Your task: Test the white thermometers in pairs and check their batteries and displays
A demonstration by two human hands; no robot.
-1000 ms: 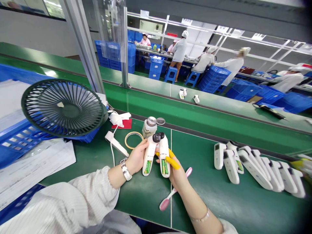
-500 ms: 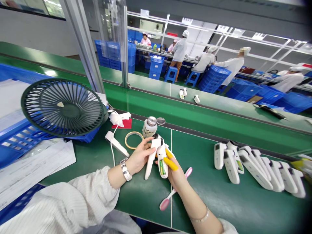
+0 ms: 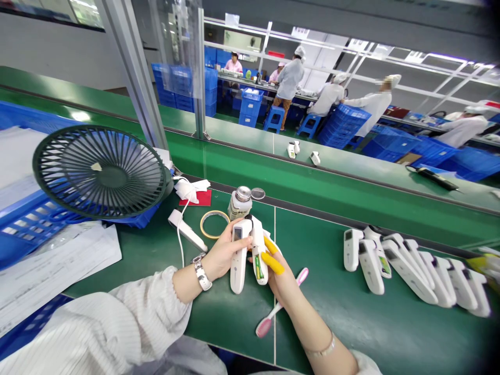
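- Change: left-hand unit (image 3: 238,265), a white handheld device, is flipped over. A second ago its battery bay faced the camera, half a second ago it was edge-on; now the display (image 3: 237,234) side shows.
- Right-hand unit (image 3: 257,237) still has its open bay in view, but rolled a bit so the batteries (image 3: 259,266) show at more of an angle.
- Left hand (image 3: 223,254): closed around the upper part of its unit, thumb across the front, other fingers mostly hidden behind.
- Right hand (image 3: 283,278): curled around its unit, yellow finger covers (image 3: 272,263) against the side. A white part shows behind that unit; can't tell what.
- Both units sit side by side over the bench (image 3: 332,317), in front of the bottle (image 3: 238,205), tops close together. Can't tell if they touch.
- Meaning, my read: one front and one bay are visible together, so handling looks like checking or comparing. Bay cover on the right one is off.
- Pink brush (image 3: 264,327), tape roll (image 3: 202,225) and row of white devices (image 3: 410,265) unmoved.
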